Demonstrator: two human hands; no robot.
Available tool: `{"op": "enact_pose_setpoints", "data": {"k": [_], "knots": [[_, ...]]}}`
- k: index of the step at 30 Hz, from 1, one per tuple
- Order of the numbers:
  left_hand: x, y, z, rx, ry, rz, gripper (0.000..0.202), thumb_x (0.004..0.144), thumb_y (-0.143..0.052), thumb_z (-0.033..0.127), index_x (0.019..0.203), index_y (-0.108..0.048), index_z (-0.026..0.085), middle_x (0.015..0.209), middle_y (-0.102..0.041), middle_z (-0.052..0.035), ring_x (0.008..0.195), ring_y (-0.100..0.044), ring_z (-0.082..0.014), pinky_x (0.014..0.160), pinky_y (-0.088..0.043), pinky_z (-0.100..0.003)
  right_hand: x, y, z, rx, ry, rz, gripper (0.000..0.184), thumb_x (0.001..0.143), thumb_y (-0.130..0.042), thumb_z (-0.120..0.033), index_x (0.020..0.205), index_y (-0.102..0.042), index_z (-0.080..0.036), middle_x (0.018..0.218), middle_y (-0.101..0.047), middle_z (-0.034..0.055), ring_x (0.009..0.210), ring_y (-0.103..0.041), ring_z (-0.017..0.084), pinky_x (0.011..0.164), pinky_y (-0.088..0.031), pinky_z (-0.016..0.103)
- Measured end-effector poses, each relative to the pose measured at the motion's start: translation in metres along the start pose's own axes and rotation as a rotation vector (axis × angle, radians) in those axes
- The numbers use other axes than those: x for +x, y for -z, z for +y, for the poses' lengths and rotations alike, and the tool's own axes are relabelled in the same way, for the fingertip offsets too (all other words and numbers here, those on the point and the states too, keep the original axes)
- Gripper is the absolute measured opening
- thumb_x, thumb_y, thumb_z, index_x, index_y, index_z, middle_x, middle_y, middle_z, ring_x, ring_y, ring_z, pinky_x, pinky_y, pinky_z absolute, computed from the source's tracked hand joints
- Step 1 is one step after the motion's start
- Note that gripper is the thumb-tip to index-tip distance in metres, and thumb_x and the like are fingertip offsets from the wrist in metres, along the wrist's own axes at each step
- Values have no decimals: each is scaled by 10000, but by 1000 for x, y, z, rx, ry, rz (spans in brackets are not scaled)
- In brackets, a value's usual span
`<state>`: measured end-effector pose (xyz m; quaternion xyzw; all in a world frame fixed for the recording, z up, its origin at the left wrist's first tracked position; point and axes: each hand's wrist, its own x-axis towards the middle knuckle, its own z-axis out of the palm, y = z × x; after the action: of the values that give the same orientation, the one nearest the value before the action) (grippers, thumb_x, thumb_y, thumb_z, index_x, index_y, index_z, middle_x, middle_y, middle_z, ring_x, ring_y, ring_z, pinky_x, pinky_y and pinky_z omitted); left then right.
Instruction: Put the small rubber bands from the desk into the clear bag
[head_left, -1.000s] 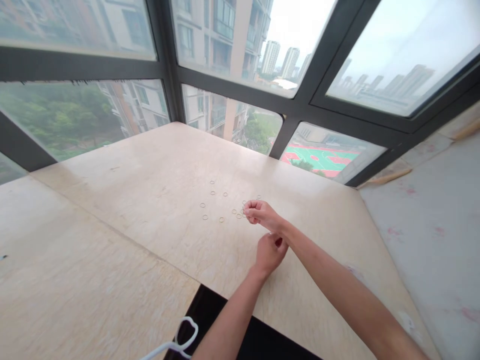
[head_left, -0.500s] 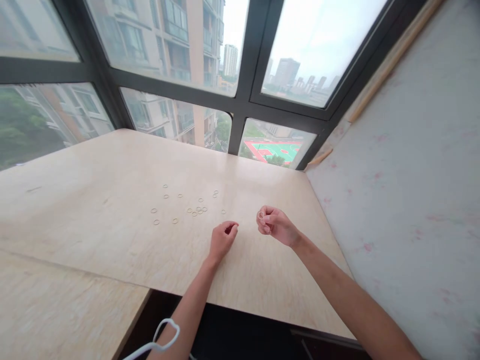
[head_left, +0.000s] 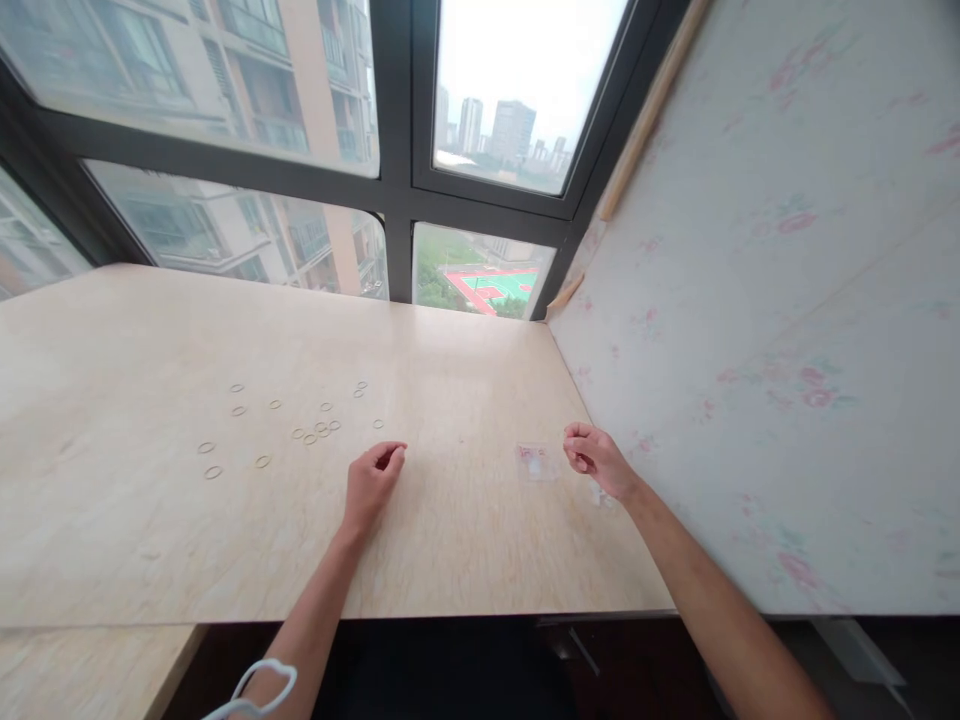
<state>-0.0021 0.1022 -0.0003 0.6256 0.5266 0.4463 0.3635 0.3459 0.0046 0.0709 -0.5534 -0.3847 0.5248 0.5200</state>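
Near the middle of the tabletop, my left hand (head_left: 375, 480) rests with its fingers curled in and thumb against them; whatever it may pinch is too small to see. To its upper left lie several thin rings (head_left: 298, 433), some overlapping, with one lone ring (head_left: 378, 424) just beyond the fingertips. Over on the right, my right hand (head_left: 596, 458) is closed in a pinch, its contents hidden. A small clear plastic packet (head_left: 536, 462) with reddish marks lies just left of that hand. Small clear pieces (head_left: 601, 495) show beneath the wrist, partly covered.
The pale marbled tabletop (head_left: 450, 560) runs back to dark-framed windows (head_left: 405, 200). A flower-patterned wall (head_left: 750, 350) bounds it on the right. A white cord loop (head_left: 262, 680) hangs by my left forearm.
My view has turned to the right, bringing in the clear packet and pieces. My right hand has moved right, away from my left; the ring seen in its fingers before no longer shows.
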Motion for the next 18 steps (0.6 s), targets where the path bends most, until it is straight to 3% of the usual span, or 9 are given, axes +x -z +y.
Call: {"op": "enact_pose_setpoints", "data": {"k": [12,18], "knots": [[-1,0,4,36,6,16,258,778,-551,372,834,-699,169,786,-717,-55,727,-659,-190,708,-520,-298,7,6,4,74,-59,9,242,704,-699,-311,773,-496,-198,450,-383,-116,359,-195,21,379,-115,184],[-1,0,8,45,11,25,255,775,-553,367,830,-701,167,763,-714,-48,711,-654,-186,692,-522,-287,8,5,4,28,-139,63,295,655,-741,-324,788,-516,-187,448,-372,-121,353,-192,10,374,-81,177]]}}
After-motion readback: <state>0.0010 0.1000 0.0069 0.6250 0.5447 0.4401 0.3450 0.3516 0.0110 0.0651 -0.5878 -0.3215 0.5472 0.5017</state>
